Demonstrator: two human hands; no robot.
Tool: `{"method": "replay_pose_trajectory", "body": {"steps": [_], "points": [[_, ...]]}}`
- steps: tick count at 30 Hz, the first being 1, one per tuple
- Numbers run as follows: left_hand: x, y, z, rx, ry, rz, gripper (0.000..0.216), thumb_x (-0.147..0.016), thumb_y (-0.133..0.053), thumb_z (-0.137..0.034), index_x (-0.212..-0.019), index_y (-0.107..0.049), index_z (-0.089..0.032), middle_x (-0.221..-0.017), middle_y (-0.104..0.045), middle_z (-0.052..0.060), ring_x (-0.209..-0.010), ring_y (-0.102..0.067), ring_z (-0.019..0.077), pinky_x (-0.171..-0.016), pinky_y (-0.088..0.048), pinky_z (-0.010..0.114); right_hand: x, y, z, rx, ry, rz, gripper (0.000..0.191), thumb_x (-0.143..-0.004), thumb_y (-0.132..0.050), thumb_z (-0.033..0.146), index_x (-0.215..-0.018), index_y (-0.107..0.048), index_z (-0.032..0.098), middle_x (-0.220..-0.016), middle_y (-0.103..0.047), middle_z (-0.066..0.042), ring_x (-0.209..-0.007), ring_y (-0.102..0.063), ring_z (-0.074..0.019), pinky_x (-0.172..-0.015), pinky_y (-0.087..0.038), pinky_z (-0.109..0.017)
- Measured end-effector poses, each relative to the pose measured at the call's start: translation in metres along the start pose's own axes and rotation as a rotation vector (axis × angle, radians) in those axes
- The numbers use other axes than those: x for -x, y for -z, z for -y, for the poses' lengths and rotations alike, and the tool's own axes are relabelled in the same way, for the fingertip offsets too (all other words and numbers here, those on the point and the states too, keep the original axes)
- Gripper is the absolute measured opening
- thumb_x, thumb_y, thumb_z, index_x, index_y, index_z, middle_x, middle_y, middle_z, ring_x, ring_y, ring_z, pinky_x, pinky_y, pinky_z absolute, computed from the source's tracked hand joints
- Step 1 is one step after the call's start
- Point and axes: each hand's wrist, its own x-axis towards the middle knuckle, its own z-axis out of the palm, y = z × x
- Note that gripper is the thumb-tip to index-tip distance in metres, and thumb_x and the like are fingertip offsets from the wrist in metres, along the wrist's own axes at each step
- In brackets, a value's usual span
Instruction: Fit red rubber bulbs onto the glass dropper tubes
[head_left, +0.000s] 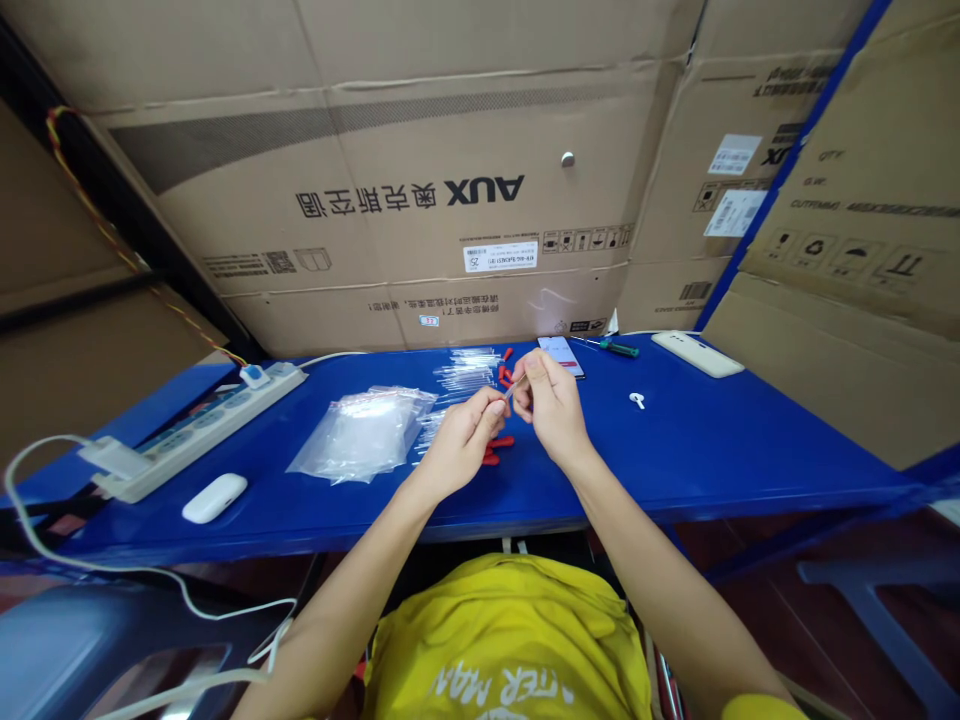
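Observation:
My left hand (463,440) and my right hand (551,400) meet above the middle of the blue table (675,450). Both are closed in a pinch on a thin clear tube (511,387) held between them. Small red caps (501,447) lie on the table under and just beyond my left hand, with more red caps (505,373) further back. A row of clear tubes (465,368) lies behind the hands. A pile of clear plastic bags (366,432) sits to the left of my left hand.
A white power strip (196,428) with a cable lies at the left, a white earbud case (214,497) near the front edge. A phone (561,355), a green-handled screwdriver (616,347), a white flat device (697,353) and a small white piece (637,400) lie at the right. Cardboard boxes (420,200) wall the back.

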Motion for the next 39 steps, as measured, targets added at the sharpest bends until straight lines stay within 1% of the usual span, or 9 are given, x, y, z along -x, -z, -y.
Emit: {"method": "replay_pose_trajectory", "body": {"steps": [3,6,8,10,13,15,26,32,39], "points": [[-0.001,0.000,-0.004,0.202,0.081,0.052,0.047,-0.109,-0.046,-0.061,-0.102,-0.062,-0.017,-0.074,-0.052,-0.003,-0.064,-0.045,0.0127,-0.063,-0.039,0.026,-0.001,0.002,-0.001,-0.101,-0.007,-0.056,0.042,-0.106,-0.060,0.059,-0.086,-0.059,0.022,-0.054,-0.045,0.009,-0.041,-0.042,-0.0081,-0.041,-0.032,-0.021],[-0.001,0.002,-0.009,0.345,0.155,0.080,0.053,-0.105,-0.051,-0.066,-0.102,-0.065,-0.015,-0.077,-0.056,0.000,-0.064,-0.049,0.0126,-0.062,-0.039,0.026,-0.003,0.005,0.000,-0.158,-0.003,-0.065,0.038,-0.104,-0.064,0.057,-0.087,-0.061,0.022,-0.056,-0.046,0.008,-0.043,-0.038,-0.0081,-0.040,-0.029,-0.020],[-0.001,0.003,-0.011,0.400,0.182,0.082,0.052,-0.104,-0.055,-0.066,-0.101,-0.066,-0.015,-0.075,-0.055,-0.001,-0.061,-0.048,0.0115,-0.060,-0.037,0.025,-0.004,0.007,0.001,-0.167,-0.004,-0.061,0.038,-0.103,-0.065,0.056,-0.087,-0.061,0.022,-0.056,-0.045,0.008,-0.045,-0.037,-0.0084,-0.040,-0.028,-0.019],[-0.001,0.003,-0.011,0.437,0.192,0.081,0.050,-0.103,-0.059,-0.065,-0.101,-0.066,-0.015,-0.070,-0.048,-0.003,-0.057,-0.042,0.0096,-0.056,-0.033,0.024,-0.005,0.008,0.002,-0.158,-0.009,-0.051,0.038,-0.103,-0.065,0.057,-0.087,-0.060,0.023,-0.056,-0.045,0.008,-0.045,-0.036,-0.0084,-0.040,-0.027,-0.019],[-0.001,0.002,-0.009,0.440,0.173,0.070,0.050,-0.103,-0.061,-0.063,-0.100,-0.067,-0.014,-0.065,-0.038,-0.007,-0.054,-0.030,0.0077,-0.052,-0.026,0.023,-0.004,0.008,0.004,-0.111,-0.012,-0.040,0.041,-0.103,-0.064,0.060,-0.087,-0.060,0.023,-0.056,-0.045,0.008,-0.045,-0.036,-0.0084,-0.041,-0.028,-0.019],[-0.002,0.001,-0.007,0.430,0.157,0.063,0.051,-0.102,-0.062,-0.064,-0.100,-0.067,-0.013,-0.063,-0.037,-0.008,-0.053,-0.027,0.0075,-0.051,-0.024,0.022,-0.003,0.007,0.004,-0.075,-0.007,-0.040,0.042,-0.103,-0.063,0.062,-0.087,-0.060,0.023,-0.056,-0.045,0.008,-0.045,-0.038,-0.0085,-0.041,-0.029,-0.020],[-0.002,-0.003,-0.003,0.330,0.106,-0.077,0.053,-0.103,-0.059,-0.066,-0.094,-0.067,-0.014,-0.059,-0.042,-0.007,-0.051,-0.032,0.0081,-0.050,-0.029,0.022,0.002,-0.002,0.004,-0.026,0.028,-0.069,0.042,-0.107,-0.056,0.062,-0.090,-0.059,0.023,-0.058,-0.052,0.008,-0.043,-0.047,-0.0086,-0.044,-0.036,-0.022],[-0.003,-0.002,-0.007,0.276,0.089,-0.108,0.054,-0.103,-0.058,-0.066,-0.079,-0.059,-0.017,-0.058,-0.042,-0.005,-0.052,-0.034,0.0089,-0.051,-0.031,0.023,0.006,-0.005,0.007,0.039,0.013,-0.054,0.044,-0.107,-0.053,0.065,-0.091,-0.057,0.024,-0.058,-0.053,0.007,-0.044,-0.049,-0.0097,-0.047,-0.041,-0.023],[-0.004,-0.001,-0.008,0.297,0.076,-0.153,0.052,-0.103,-0.059,-0.064,-0.080,-0.056,-0.018,-0.058,-0.042,-0.006,-0.052,-0.033,0.0091,-0.051,-0.031,0.023,0.011,-0.011,0.009,0.069,0.091,-0.049,0.038,-0.112,-0.050,0.056,-0.093,-0.061,0.024,-0.064,-0.058,0.005,-0.050,-0.052,-0.0102,-0.053,-0.043,-0.025]]}}
